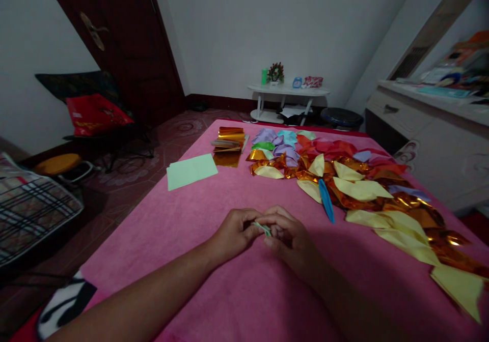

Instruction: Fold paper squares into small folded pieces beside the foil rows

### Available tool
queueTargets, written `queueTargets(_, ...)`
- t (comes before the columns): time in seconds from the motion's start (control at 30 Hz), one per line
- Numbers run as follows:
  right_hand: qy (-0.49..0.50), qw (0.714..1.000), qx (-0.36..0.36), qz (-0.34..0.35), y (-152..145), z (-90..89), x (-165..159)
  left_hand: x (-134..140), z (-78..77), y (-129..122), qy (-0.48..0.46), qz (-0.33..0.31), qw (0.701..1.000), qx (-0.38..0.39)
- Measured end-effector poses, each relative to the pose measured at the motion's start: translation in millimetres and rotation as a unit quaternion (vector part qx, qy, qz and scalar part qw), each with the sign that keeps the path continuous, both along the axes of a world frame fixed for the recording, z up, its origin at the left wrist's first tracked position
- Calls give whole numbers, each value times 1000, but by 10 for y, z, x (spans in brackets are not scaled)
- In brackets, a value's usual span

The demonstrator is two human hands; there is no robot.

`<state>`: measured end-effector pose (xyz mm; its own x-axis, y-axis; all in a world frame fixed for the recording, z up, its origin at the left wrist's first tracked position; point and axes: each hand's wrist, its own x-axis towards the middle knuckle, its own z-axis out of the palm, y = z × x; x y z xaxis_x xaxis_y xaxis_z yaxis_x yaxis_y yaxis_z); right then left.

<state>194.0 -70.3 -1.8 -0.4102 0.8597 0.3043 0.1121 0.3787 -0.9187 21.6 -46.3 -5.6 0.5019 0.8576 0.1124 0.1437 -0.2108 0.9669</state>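
Observation:
Near the middle of the pink-covered table (183,260), my left hand (236,231) and my right hand (287,237) meet around a small folded piece of pale green paper (263,228). Both hands are closed on it, and most of the paper is hidden by my fingers. To the left, farther off, lie pale green paper sheets (192,171) in a flat stack. Behind them is a stack of shiny gold paper (228,151). On the right spreads a pile of folded paper shapes (361,188) in yellow, gold, red, purple and blue.
At the back wall stands a small white table (288,90) with a potted plant (275,72). A dark chair with a red bag (97,114) and an orange stool (57,164) are at left. A drawer cabinet (424,123) stands at right, a dark round stool (341,118) beside it.

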Motion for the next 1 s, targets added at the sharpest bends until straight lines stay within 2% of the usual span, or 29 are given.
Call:
queueTargets(0.13,17,1000,-10,11,2,4,8,-1,-8,8,16,12,1000,-6)
queueTargets(0.47,1,1000,-4,6,14,2,3,-3,5,2,-2,-4,1000,-14)
queueTargets(1.0,-25,1000,-2,-7,3,14,-1,-4,4,-2,29,-5,999,24)
